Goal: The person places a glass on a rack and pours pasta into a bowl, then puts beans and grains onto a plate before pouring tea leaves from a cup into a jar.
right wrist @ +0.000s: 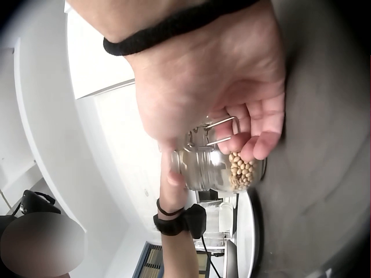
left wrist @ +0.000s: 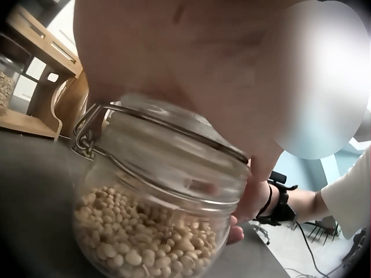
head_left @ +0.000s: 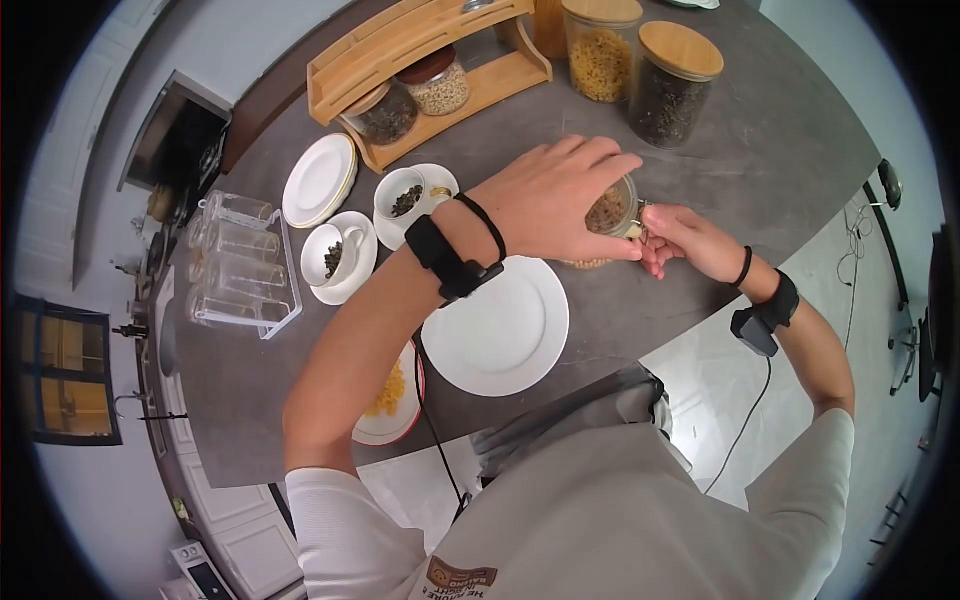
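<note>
A clip-top glass jar (left wrist: 229, 223) partly filled with pale dried beans (left wrist: 136, 234) stands on the dark grey table. From above, my left hand (head_left: 555, 200) holds the jar's lid, its palm over the top and the thumb toward the clasp side. On the right, my right hand (head_left: 700, 245) is at the wire clasp (right wrist: 223, 130), thumb up by the lid and fingers curled beside the wire. The right wrist view shows the clasp wire sticking out toward those fingers. Much of the lid is hidden under the left hand.
Nearby are a white plate (head_left: 470, 365), a red-rimmed plate (head_left: 385, 432) with yellow pasta, and two cups (head_left: 322, 240) of dark leaves on saucers. A rack of glasses (head_left: 295, 285), stacked plates (head_left: 315, 175), a wooden shelf (head_left: 440, 65) and wooden-lidded jars (head_left: 675, 90) stand farther off.
</note>
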Demonstrator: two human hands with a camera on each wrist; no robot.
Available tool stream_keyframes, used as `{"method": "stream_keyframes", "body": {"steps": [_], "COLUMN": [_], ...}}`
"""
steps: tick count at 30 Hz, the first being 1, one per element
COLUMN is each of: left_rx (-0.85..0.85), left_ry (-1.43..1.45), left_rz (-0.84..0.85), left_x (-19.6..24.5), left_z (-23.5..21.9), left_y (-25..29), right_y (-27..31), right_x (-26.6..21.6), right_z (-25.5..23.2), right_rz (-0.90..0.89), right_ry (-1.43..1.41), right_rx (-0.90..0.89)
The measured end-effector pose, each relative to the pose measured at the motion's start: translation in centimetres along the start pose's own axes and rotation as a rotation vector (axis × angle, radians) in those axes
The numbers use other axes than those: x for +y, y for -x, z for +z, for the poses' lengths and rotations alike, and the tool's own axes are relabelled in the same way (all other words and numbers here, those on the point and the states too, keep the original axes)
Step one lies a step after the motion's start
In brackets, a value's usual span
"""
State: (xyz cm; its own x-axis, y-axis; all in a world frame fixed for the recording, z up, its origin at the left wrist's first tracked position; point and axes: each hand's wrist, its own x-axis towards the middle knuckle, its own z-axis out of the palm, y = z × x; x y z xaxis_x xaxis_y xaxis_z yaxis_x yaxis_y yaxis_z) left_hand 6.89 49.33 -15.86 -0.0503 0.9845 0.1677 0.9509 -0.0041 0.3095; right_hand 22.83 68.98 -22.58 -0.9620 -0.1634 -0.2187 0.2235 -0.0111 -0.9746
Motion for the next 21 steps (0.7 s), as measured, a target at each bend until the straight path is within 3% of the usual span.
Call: {"method": "stream_keyframes", "body": {"steps": [5, 8, 11, 15, 21], "left_rx": [0.055, 0.026, 0.034, 0.027, -0.031], "left_ry": [-0.036, -0.025, -0.037, -0.028, 0.01], "left_rz": [0.042, 0.021, 0.021, 0.014, -0.006], "left_x": [0.7, 1.3, 1.3, 1.5, 1.4], "left_z": [1.0, 0.6, 0.7, 0.6, 0.0], "left_y": [-0.2, -0.4, -0.2, -0.1, -0.1], "right_y": [1.1, 1.7, 2.5, 4.7, 5.1], "right_x": [-0.9, -1.8, -3.7, -7.1, -6.4], "right_z": [-0.4, -0.7, -1.2, -0.9, 1.0], "right_rz": [0.031, 0.107, 0.299, 0.337, -0.15], "right_ry": [0.136, 0.211, 0.224, 0.265, 0.83], "right_rx": [-0.035, -0.034, -0.001, 0.009, 0.325]}}
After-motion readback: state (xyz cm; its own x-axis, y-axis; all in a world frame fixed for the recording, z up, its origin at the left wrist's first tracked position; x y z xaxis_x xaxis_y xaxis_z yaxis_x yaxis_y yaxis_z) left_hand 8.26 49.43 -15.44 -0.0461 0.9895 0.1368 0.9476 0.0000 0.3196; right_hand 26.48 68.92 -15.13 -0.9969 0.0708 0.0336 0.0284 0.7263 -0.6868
